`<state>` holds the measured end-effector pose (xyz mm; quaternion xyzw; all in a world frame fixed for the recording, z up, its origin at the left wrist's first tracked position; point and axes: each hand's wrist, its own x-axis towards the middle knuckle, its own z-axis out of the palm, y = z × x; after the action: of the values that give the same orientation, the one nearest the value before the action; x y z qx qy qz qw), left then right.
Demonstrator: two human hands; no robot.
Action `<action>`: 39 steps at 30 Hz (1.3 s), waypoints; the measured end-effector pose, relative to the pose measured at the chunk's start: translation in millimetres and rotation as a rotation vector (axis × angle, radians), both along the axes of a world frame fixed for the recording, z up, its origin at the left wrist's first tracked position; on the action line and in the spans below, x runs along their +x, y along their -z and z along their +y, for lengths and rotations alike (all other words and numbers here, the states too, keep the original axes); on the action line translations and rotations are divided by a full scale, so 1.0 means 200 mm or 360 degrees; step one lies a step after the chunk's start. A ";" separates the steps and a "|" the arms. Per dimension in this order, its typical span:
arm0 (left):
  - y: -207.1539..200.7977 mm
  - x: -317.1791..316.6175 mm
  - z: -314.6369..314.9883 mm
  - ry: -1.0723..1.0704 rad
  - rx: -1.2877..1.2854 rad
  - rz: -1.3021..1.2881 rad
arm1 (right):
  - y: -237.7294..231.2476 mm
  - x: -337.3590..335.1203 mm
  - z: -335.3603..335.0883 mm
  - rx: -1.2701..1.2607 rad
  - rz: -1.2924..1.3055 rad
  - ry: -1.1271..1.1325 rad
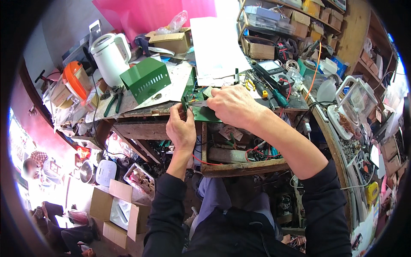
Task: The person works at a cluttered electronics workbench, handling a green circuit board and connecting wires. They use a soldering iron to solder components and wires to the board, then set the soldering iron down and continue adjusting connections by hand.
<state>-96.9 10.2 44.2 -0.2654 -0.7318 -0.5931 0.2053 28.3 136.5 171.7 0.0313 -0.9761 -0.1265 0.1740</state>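
My left hand (181, 128) is closed on the edge of a green metal housing (205, 114) at the front of the workbench, thumb and fingers pinching its upright end. From the right, my right hand (236, 105) grips a pair of long-nose pliers (198, 104), whose grey jaws reach to that upright end beside my left fingertips. The pliers' handles are hidden in my fist. Some thin wires show inside the housing, too small to make out. A matching green slotted cover (147, 79) stands on the bench to the left.
Green-handled cutters (113, 103) and a white jug (110, 58) stand left. Right of my hands lie a multimeter (270, 67), yellow-handled pliers (249, 85) and a green screwdriver (280, 99). An open drawer (244, 167) juts out below. A cardboard box (115, 210) sits on the floor; another person's legs (77, 233) show lower left.
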 end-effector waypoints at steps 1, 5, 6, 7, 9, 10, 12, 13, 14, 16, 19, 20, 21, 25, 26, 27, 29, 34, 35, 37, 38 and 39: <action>0.00 0.00 0.00 0.0002 0.0020 -0.0016 | 0.00 0.00 -0.01 0.0017 0.0009 -0.0005; 0.00 0.01 -0.01 0.0010 -0.0009 -0.0031 | -0.02 0.01 -0.02 0.0064 0.0033 -0.0029; 0.00 0.01 -0.01 0.0008 -0.0030 -0.0007 | -0.01 0.01 -0.01 0.0082 0.0066 -0.0045; 0.01 0.00 -0.02 0.0007 -0.0051 0.0017 | 0.00 0.01 0.00 0.0101 0.0100 -0.0060; 0.01 0.00 -0.03 0.0009 -0.0069 0.0045 | 0.01 0.01 0.01 0.0125 0.0132 -0.0074; 0.01 0.00 -0.03 0.0011 -0.0078 0.0060 | 0.01 0.00 0.01 0.0128 0.0130 -0.0072; 0.00 0.00 -0.03 0.0061 -0.0041 -0.0006 | 0.02 0.00 0.01 0.0119 0.0126 -0.0078; -0.01 0.00 -0.03 0.0086 -0.0023 -0.0039 | 0.02 0.00 0.01 0.0110 0.0128 -0.0083; 0.00 0.00 -0.03 0.0073 -0.0033 -0.0027 | 0.01 0.00 0.01 0.0109 0.0135 -0.0083; 0.01 0.00 -0.02 0.0046 -0.0054 -0.0001 | 0.00 0.00 0.01 0.0106 0.0110 -0.0073; 0.02 0.00 -0.02 0.0025 -0.0015 -0.0030 | -0.02 0.00 -0.01 0.0050 0.0092 -0.0087; 0.00 0.01 -0.02 0.0021 -0.0041 -0.0048 | -0.02 0.01 -0.01 0.0026 0.0088 -0.0087; -0.03 0.03 -0.02 0.0017 -0.0066 -0.0067 | -0.02 0.01 0.00 0.0018 0.0069 -0.0061; -0.04 0.03 -0.03 -0.0006 -0.0113 -0.0042 | -0.03 0.00 0.00 0.0002 -0.0013 0.0020; -0.03 0.02 -0.03 -0.0012 -0.0120 -0.0024 | -0.04 0.00 -0.01 0.0000 -0.0038 0.0038; -0.01 0.01 -0.04 -0.0018 -0.0127 -0.0006 | -0.05 0.01 -0.02 -0.0010 -0.0014 0.0042; -0.02 0.01 -0.04 -0.0021 -0.0146 0.0001 | -0.07 0.02 -0.05 -0.0030 0.0030 0.0055; -0.02 0.02 -0.04 -0.0011 -0.0150 -0.0018 | -0.06 0.01 -0.04 -0.0057 0.0180 0.0067; -0.02 0.02 -0.04 -0.0010 -0.0152 -0.0015 | -0.06 0.00 -0.03 -0.0062 0.0194 0.0064; -0.02 0.02 -0.04 -0.0009 -0.0156 -0.0009 | -0.06 0.00 -0.04 -0.0096 0.0060 0.0121; -0.02 0.02 -0.04 0.0006 -0.0148 -0.0009 | -0.07 -0.01 -0.04 -0.0112 -0.0006 0.0152; -0.02 0.01 -0.04 0.0020 -0.0140 -0.0009 | -0.06 -0.01 -0.03 -0.0108 -0.0028 0.0165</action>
<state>-94.1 2.2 47.7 -0.2772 -0.7561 -0.5624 0.1877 26.9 129.5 183.9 -0.0241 -0.9816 -0.1019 0.1597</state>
